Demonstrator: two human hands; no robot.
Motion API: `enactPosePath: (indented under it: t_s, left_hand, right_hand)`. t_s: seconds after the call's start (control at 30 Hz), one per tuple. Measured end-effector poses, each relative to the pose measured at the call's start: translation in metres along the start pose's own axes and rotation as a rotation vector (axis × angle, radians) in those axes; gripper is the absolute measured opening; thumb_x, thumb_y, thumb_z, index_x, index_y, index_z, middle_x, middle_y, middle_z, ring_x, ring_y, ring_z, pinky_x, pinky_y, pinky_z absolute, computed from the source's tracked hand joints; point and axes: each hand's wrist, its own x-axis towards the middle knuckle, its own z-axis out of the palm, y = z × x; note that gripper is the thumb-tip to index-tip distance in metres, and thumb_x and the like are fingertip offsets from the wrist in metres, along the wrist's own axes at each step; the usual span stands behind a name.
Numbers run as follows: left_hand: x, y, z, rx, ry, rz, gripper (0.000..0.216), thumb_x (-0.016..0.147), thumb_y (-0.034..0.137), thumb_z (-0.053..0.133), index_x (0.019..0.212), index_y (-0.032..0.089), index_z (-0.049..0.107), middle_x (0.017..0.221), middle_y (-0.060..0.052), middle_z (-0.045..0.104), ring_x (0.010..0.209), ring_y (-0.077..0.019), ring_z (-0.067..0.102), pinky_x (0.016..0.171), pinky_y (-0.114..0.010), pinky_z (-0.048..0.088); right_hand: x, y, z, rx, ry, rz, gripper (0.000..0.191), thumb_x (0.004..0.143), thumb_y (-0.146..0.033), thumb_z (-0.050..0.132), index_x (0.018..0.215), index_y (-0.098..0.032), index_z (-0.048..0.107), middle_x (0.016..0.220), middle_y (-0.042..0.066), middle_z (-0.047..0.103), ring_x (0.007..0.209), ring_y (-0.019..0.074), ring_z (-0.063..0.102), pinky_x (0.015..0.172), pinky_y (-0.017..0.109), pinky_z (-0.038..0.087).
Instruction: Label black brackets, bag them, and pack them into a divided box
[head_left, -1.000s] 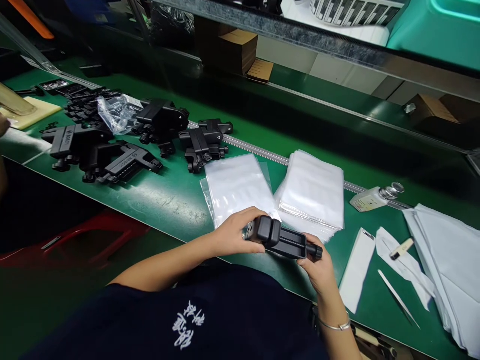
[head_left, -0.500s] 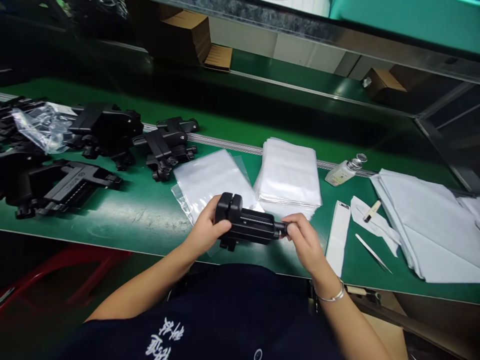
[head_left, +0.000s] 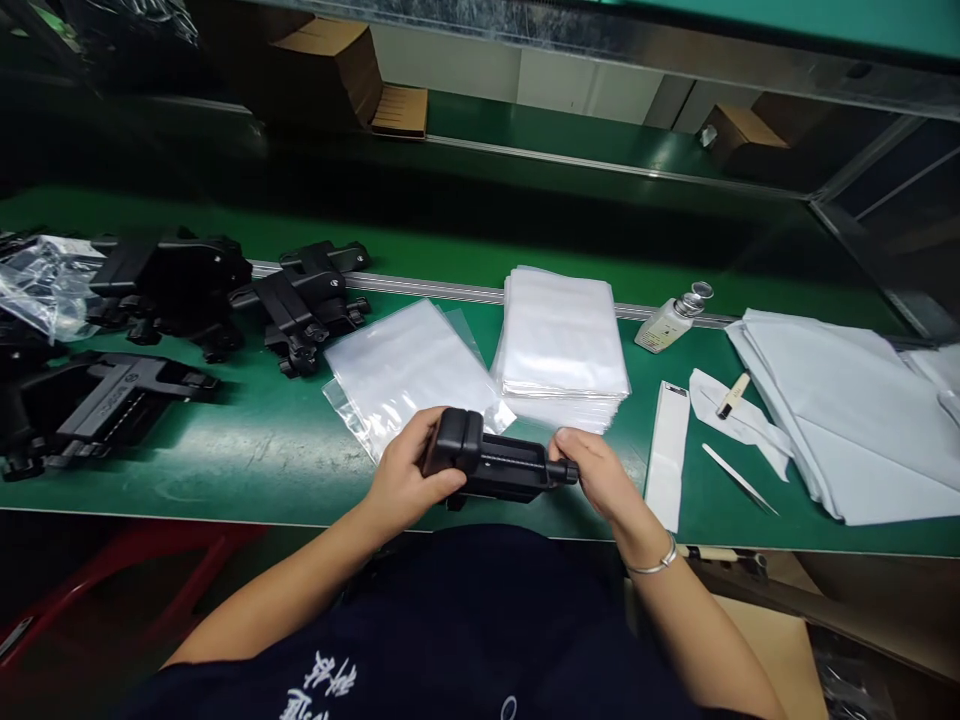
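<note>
A black plastic clamp bracket (head_left: 514,465) lies level in front of my body, above the front edge of the green bench. My left hand (head_left: 409,475) is closed round its thick block end, thumb on the near side. At the other end, my right hand (head_left: 596,478) curls its fingers against the ribbed black knob (head_left: 564,472); some fingertips are hidden behind it. Just beyond the bracket are loose clear plastic bags (head_left: 416,365) and a thick stack of the same bags (head_left: 559,335).
Several similar black brackets (head_left: 124,395) crowd the bench's left side, with crumpled clear plastic (head_left: 52,290) among them. On the right are a pump bottle (head_left: 667,325), a long white box (head_left: 667,455), tweezers (head_left: 739,478) and folded white sheets (head_left: 847,420). A red chair (head_left: 142,570) stands below left.
The bracket has turned slightly in my hands, and its underside lug shows less. My right thumb has shifted off the knob's end to its far side. The camera view has shifted slightly.
</note>
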Motion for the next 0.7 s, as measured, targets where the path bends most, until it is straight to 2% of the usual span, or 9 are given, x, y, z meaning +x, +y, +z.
enactPosePath:
  t_s: [0.1, 0.17, 0.2, 0.27, 0.37, 0.53, 0.7]
  left_hand:
    - [0.003, -0.001, 0.003, -0.115, 0.060, -0.080, 0.062, 0.071, 0.063, 0.072, 0.112, 0.018, 0.060, 0.093, -0.004, 0.064, 0.082, -0.0203, 0.060, 0.071, -0.029, 0.048]
    - [0.005, -0.005, 0.005, -0.181, 0.092, -0.145, 0.058, 0.074, 0.063, 0.070, 0.111, 0.019, 0.061, 0.091, -0.003, 0.061, 0.080, -0.0185, 0.058, 0.069, -0.027, 0.046]
    - [0.006, -0.008, 0.006, -0.197, 0.100, -0.162, 0.058, 0.075, 0.063, 0.069, 0.110, 0.019, 0.061, 0.091, -0.003, 0.061, 0.081, -0.0183, 0.058, 0.069, -0.027, 0.045]
    - [0.005, -0.012, 0.008, -0.194, 0.107, -0.160, 0.061, 0.073, 0.065, 0.070, 0.112, 0.019, 0.061, 0.096, -0.004, 0.061, 0.085, -0.0193, 0.057, 0.072, -0.027, 0.045]
    - [0.003, -0.016, 0.009, -0.165, 0.102, -0.131, 0.068, 0.069, 0.066, 0.073, 0.117, 0.020, 0.059, 0.104, -0.006, 0.061, 0.095, -0.0221, 0.058, 0.077, -0.028, 0.046]
    - [0.005, -0.011, 0.013, -0.183, 0.062, -0.201, 0.059, 0.078, 0.066, 0.064, 0.114, 0.019, 0.061, 0.104, -0.006, 0.063, 0.101, -0.0239, 0.058, 0.080, -0.029, 0.047]
    - [0.006, -0.008, 0.016, -0.218, 0.055, -0.276, 0.056, 0.080, 0.064, 0.064, 0.112, 0.018, 0.062, 0.102, -0.006, 0.064, 0.098, -0.0231, 0.060, 0.081, -0.030, 0.047]
  right_hand:
    - [-0.005, 0.001, -0.002, -0.115, 0.052, -0.222, 0.038, 0.097, -0.053, 0.044, 0.108, -0.021, 0.061, 0.081, 0.004, 0.064, 0.072, 0.0192, 0.061, 0.068, 0.033, 0.050]
    - [-0.011, 0.000, -0.003, -0.266, 0.086, -0.377, 0.035, 0.093, -0.049, 0.055, 0.115, -0.022, 0.058, 0.097, 0.008, 0.066, 0.087, 0.0224, 0.063, 0.079, 0.037, 0.051]
    - [-0.014, 0.001, -0.003, -0.311, 0.098, -0.409, 0.032, 0.092, -0.046, 0.057, 0.114, -0.023, 0.058, 0.099, 0.008, 0.066, 0.089, 0.0229, 0.063, 0.081, 0.038, 0.051]
    - [-0.017, 0.002, -0.002, -0.304, 0.110, -0.373, 0.027, 0.094, -0.043, 0.055, 0.113, -0.023, 0.057, 0.089, 0.006, 0.064, 0.081, 0.0207, 0.062, 0.074, 0.036, 0.051]
    - [-0.017, 0.003, -0.001, -0.180, 0.098, -0.238, 0.027, 0.095, -0.043, 0.054, 0.114, -0.023, 0.056, 0.078, 0.001, 0.058, 0.071, 0.0173, 0.057, 0.065, 0.031, 0.048]
    - [-0.012, 0.003, -0.002, -0.015, 0.100, -0.111, 0.028, 0.092, -0.044, 0.059, 0.108, -0.022, 0.058, 0.078, -0.001, 0.054, 0.072, 0.0157, 0.053, 0.065, 0.029, 0.043]
    - [-0.008, 0.005, -0.002, 0.090, 0.096, -0.068, 0.027, 0.089, -0.045, 0.062, 0.105, -0.022, 0.059, 0.075, -0.002, 0.050, 0.070, 0.0144, 0.048, 0.063, 0.027, 0.039]
